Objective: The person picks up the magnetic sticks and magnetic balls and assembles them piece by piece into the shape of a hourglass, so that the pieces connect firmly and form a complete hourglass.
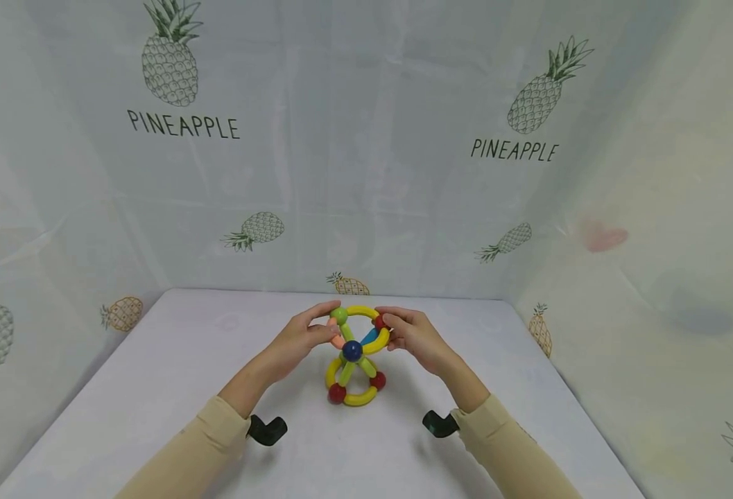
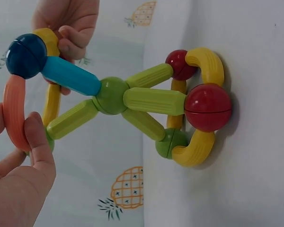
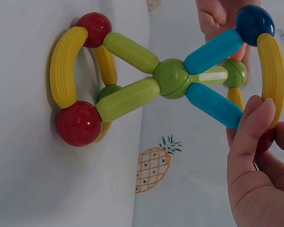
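A magnetic ball-and-rod structure [image 1: 352,351] stands upright on the white table. Its lower ring has yellow curved rods [image 2: 206,66] joining red balls [image 2: 208,108] and a green one. Straight light green rods [image 3: 130,99] rise to a central green ball [image 3: 172,78], from which blue rods [image 3: 213,51] and a green rod reach the upper ring. My left hand [image 1: 294,346] pinches the orange curved rod [image 2: 14,106] near the upper green ball [image 1: 339,315]. On the opposite side, my right hand [image 1: 421,339] grips the upper red ball [image 3: 266,142] and the yellow curved rod [image 3: 273,71] above it.
The white table [image 1: 154,388] reaches back to a pineapple-print curtain [image 1: 366,173], with another curtain [image 1: 653,277] along the right side. Black wrist-worn devices [image 1: 268,430] stick out inward from both sleeves, above the tabletop.
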`<act>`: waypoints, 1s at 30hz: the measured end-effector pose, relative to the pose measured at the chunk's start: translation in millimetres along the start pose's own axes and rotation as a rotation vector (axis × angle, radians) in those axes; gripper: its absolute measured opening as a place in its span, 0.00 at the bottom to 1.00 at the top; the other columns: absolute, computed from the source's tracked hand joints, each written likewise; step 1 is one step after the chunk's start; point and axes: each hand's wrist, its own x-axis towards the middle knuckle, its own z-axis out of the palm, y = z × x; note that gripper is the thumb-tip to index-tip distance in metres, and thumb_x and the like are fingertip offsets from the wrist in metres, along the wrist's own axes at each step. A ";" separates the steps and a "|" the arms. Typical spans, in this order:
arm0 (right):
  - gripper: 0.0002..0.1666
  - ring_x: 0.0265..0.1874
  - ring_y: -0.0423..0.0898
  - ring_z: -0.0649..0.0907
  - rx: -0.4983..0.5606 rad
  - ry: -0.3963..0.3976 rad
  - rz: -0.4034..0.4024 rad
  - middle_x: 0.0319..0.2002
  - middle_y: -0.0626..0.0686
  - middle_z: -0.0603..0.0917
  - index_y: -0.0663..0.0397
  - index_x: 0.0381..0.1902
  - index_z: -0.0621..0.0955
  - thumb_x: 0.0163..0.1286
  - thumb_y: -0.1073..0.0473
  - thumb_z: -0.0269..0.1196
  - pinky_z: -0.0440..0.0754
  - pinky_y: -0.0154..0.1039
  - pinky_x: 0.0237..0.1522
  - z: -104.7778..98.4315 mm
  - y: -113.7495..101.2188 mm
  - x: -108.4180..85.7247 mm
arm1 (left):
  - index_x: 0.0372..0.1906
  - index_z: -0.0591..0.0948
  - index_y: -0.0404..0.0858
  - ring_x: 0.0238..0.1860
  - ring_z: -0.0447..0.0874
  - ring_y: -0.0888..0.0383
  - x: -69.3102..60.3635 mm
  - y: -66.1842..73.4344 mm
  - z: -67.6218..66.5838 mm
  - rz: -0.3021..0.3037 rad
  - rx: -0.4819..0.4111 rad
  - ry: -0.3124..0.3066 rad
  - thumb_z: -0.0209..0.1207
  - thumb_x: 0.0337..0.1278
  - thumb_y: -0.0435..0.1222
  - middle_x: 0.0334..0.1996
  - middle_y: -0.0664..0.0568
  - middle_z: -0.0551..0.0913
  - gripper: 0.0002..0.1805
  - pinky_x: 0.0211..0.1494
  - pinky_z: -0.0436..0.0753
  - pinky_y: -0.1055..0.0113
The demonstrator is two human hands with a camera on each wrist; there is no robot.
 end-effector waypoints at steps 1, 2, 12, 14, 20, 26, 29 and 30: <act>0.27 0.37 0.49 0.84 -0.003 0.000 -0.001 0.54 0.60 0.85 0.55 0.74 0.76 0.85 0.50 0.57 0.87 0.32 0.43 0.3 -0.3 -0.2 | 0.81 0.67 0.56 0.68 0.81 0.50 -0.4 0.5 0.1 -0.001 0.001 0.002 0.61 0.76 0.43 0.80 0.51 0.62 0.33 0.80 0.57 0.31; 0.27 0.37 0.49 0.85 -0.006 -0.002 -0.001 0.54 0.60 0.85 0.55 0.74 0.76 0.85 0.50 0.58 0.87 0.32 0.43 0.6 -0.6 -0.3 | 0.81 0.67 0.56 0.68 0.81 0.50 -0.8 1.1 0.1 -0.002 0.002 0.004 0.61 0.76 0.42 0.80 0.51 0.62 0.33 0.80 0.57 0.31; 0.28 0.38 0.49 0.85 -0.002 -0.006 -0.002 0.54 0.60 0.85 0.56 0.74 0.76 0.85 0.49 0.58 0.87 0.32 0.44 1.6 -0.6 -0.6 | 0.81 0.67 0.54 0.67 0.81 0.48 -3.1 4.9 -0.1 -0.007 0.014 0.016 0.59 0.77 0.43 0.80 0.50 0.63 0.32 0.80 0.58 0.32; 0.29 0.38 0.49 0.85 -0.004 -0.009 0.000 0.54 0.60 0.85 0.57 0.74 0.76 0.85 0.48 0.58 0.87 0.32 0.44 1.6 -0.1 -0.7 | 0.81 0.67 0.54 0.67 0.81 0.47 -3.1 4.6 -0.5 -0.008 0.014 0.012 0.59 0.78 0.43 0.80 0.50 0.63 0.32 0.80 0.58 0.32; 0.28 0.37 0.49 0.84 -0.001 -0.005 0.005 0.55 0.60 0.85 0.56 0.74 0.77 0.85 0.49 0.58 0.86 0.32 0.43 2.2 -1.9 1.9 | 0.82 0.66 0.55 0.66 0.82 0.48 -2.7 4.6 -4.4 -0.007 0.025 0.002 0.59 0.78 0.44 0.81 0.51 0.62 0.33 0.80 0.56 0.31; 0.28 0.41 0.57 0.86 -0.021 0.002 0.016 0.56 0.59 0.85 0.55 0.75 0.76 0.84 0.49 0.58 0.88 0.34 0.46 0.7 -3.8 1.0 | 0.82 0.65 0.57 0.66 0.83 0.48 -3.3 4.3 -7.6 -0.003 0.045 -0.015 0.59 0.79 0.47 0.82 0.51 0.61 0.33 0.80 0.56 0.30; 0.30 0.43 0.57 0.88 -0.065 0.007 0.016 0.59 0.60 0.85 0.55 0.77 0.73 0.84 0.47 0.57 0.89 0.38 0.49 -3.4 -3.7 -2.3 | 0.82 0.64 0.59 0.66 0.83 0.48 -4.3 3.2 -9.4 -0.002 0.067 -0.015 0.58 0.79 0.48 0.82 0.52 0.61 0.33 0.79 0.56 0.29; 0.31 0.45 0.58 0.89 -0.085 0.013 0.014 0.60 0.60 0.84 0.54 0.77 0.73 0.84 0.47 0.57 0.89 0.40 0.51 -5.7 -3.4 -4.0 | 0.82 0.64 0.60 0.66 0.83 0.48 -4.6 2.4 -10.6 -0.001 0.077 -0.014 0.59 0.79 0.49 0.82 0.52 0.61 0.33 0.79 0.57 0.29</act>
